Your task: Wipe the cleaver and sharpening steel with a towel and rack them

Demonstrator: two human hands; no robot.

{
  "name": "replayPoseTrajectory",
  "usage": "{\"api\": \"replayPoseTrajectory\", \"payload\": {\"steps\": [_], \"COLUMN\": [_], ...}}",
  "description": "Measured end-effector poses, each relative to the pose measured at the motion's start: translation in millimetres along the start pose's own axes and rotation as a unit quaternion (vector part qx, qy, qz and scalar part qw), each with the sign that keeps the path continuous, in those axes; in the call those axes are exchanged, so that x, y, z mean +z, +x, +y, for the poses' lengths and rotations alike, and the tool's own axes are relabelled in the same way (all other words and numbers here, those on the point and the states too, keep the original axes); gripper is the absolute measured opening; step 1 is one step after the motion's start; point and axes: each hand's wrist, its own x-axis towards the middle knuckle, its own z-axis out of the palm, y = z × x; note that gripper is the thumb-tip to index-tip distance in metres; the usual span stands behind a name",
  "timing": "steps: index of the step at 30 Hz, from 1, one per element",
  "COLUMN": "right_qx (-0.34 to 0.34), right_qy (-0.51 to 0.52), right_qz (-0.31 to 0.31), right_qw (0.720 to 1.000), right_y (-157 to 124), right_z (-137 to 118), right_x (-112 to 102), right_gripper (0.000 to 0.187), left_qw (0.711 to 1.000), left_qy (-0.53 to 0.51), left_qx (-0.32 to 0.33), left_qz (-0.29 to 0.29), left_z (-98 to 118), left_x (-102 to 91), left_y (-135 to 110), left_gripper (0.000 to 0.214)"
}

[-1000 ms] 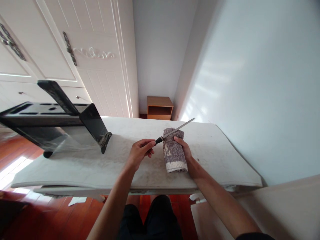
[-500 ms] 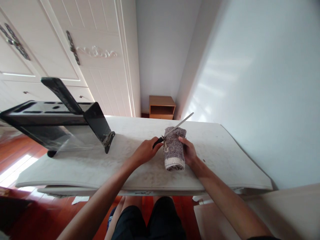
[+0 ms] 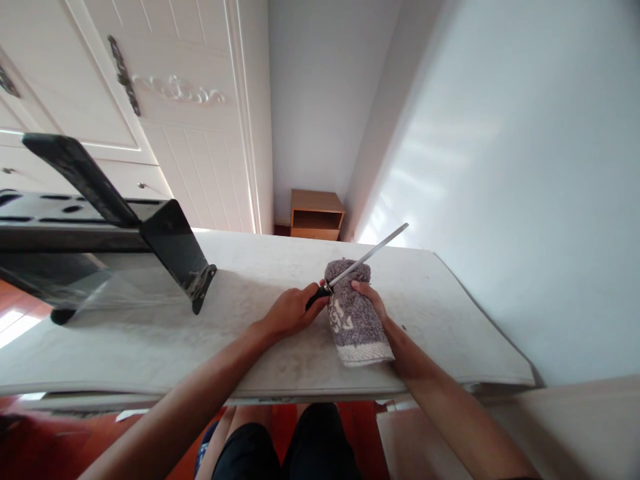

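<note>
My left hand (image 3: 293,311) is closed round the black handle of a long thin steel rod (image 3: 373,252), which slants up and away to the right. A folded grey towel (image 3: 353,317) with a pale border is wrapped over the rod near the handle. My right hand (image 3: 370,299) grips the towel from the right side, fingers pressed into the cloth. Both hands rest over a white table (image 3: 150,333).
A black knife block (image 3: 90,230) with slots on top stands on the table at the left, with a dark handle sticking out. White wardrobe doors are behind it. A small wooden cabinet (image 3: 317,215) stands at the far wall. A pale wall runs along the right.
The left hand has pushed the rod further through the towel, so its tip reaches higher and further right. The towel now hangs lower, towards the table's near edge.
</note>
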Motion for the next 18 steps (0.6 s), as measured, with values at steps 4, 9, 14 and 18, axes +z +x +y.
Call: {"api": "replayPoseTrajectory", "payload": {"steps": [4,9,14,18], "right_qx": [-0.008,-0.006,-0.024,-0.096], "right_qy": [-0.012,-0.025,-0.008,-0.002], "right_qz": [-0.026,-0.038,-0.01,0.005], "right_qw": [1.0,0.999,1.0,0.995], "right_y": [-5,-4,3,5], "right_z": [0,6,6,1], "right_x": [7,2,-5,-5], "right_gripper": [0.038,0.047,0.038,0.036], "left_qw": [0.999,0.998,0.998,0.997], "left_qy": [-0.033,-0.058,0.013,0.017], "left_qx": [0.012,0.016,-0.024,-0.037], "left_qz": [-0.01,-0.037,-0.055,-0.073], "left_z": [6,4,8,13], "left_x": [-3.6,-8.7,-8.0,-8.4], "left_y": [-2,-1,-1,-2], "left_gripper": [0.033,0.039,0.042,0.044]}}
